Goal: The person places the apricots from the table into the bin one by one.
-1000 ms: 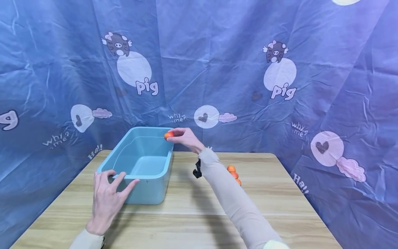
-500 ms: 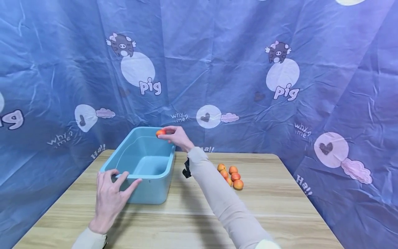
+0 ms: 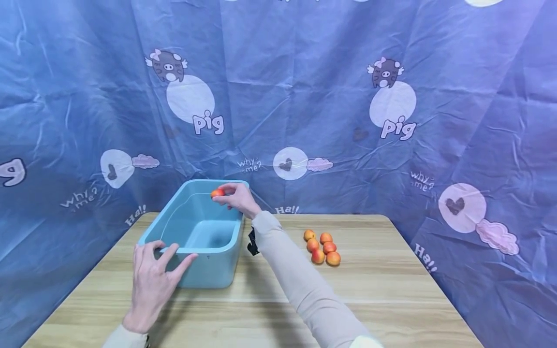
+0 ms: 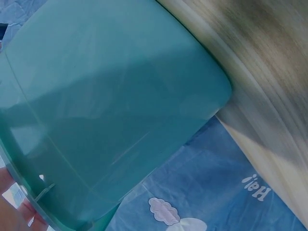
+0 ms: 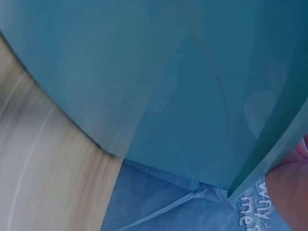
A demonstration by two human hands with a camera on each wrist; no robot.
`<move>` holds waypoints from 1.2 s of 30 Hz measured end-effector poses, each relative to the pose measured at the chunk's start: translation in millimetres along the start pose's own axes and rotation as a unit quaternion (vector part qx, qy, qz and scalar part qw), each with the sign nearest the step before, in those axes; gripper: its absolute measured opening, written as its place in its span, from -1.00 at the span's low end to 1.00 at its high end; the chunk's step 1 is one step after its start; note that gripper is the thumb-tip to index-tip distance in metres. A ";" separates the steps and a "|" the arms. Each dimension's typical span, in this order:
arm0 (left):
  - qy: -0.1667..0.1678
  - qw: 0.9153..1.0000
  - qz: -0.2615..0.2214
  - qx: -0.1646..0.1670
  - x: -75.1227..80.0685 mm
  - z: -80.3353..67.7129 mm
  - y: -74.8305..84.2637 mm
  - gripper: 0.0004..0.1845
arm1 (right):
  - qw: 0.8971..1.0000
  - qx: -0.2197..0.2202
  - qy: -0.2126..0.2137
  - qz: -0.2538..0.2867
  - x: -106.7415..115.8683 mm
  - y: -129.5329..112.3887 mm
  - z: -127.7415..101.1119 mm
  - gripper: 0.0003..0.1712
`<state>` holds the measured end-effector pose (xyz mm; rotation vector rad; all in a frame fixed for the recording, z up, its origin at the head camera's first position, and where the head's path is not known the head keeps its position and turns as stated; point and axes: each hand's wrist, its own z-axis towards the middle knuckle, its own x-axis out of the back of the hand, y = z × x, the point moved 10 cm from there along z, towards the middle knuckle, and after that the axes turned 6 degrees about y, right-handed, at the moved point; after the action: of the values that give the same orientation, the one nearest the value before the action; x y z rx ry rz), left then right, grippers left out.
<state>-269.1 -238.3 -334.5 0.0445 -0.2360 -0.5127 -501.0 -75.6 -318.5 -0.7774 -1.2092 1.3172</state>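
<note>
Right hand (image 3: pixel 237 197) sits just left of frame centre in the head view, fingertips pinched round a small orange fruit (image 3: pixel 217 193) — held above the far right corner of the light blue plastic tub (image 3: pixel 190 250), inside the line of its rim. The pale beige sleeve (image 3: pixel 296 280) runs from that wrist down toward the lower middle of the frame, with a black strap (image 3: pixel 251 241) showing at the wrist beside the tub's right wall. Left hand (image 3: pixel 152 282), lower left, rests on the tub's near rim with fingers spread and mostly straight, gripping nothing. The tub stands on a light wooden table (image 3: pixel 391 295); as far as its interior shows, only bare floor. Right of centre, well apart from the tub, a cluster of five more orange fruits (image 3: pixel 322 247) lies on the tabletop, touching one another. Left wrist view — the tub's outer wall (image 4: pixel 110 110) fills the frame, table blurred at upper right. Behind everything hangs a wrinkled blue backdrop (image 3: pixel 304 82) printed with cartoon pigs, hearts and clouds.
</note>
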 end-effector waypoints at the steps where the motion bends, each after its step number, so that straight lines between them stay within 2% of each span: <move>1: -0.001 1.000 0.000 0.002 -0.2 0.1 -0.2 -0.29 | 1.000 -0.001 0.000 -0.004 -0.1 0.4 -0.2 -0.59; 11: -0.009 1.000 -0.006 0.005 -3.2 0.7 -0.7 -0.29 | 1.000 -0.008 0.004 -0.014 2.9 2.8 0.0 -0.60; 16: -0.030 0.999 0.002 0.013 -4.5 -3.7 -2.8 -0.28 | 0.999 -0.016 0.017 -0.022 1.4 7.2 -4.1 -0.58; 25: -0.022 1.000 0.001 0.001 -6.9 -3.8 1.1 -0.25 | 0.997 0.007 0.064 0.042 15.3 10.7 -5.2 -0.49; 31: -0.038 0.999 0.007 0.013 -9.0 -3.3 -2.7 -0.22 | 0.994 0.010 0.059 0.092 21.2 9.7 -5.8 -0.60; 36: -0.015 1.000 0.003 0.005 -4.3 0.7 -2.6 -0.23 | 0.993 0.017 0.055 0.104 28.3 5.9 -6.2 -0.67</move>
<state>-274.1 -238.5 -334.9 0.0458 -0.2684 -0.5070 -501.1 -46.0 -319.7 -0.9587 -1.0362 1.4414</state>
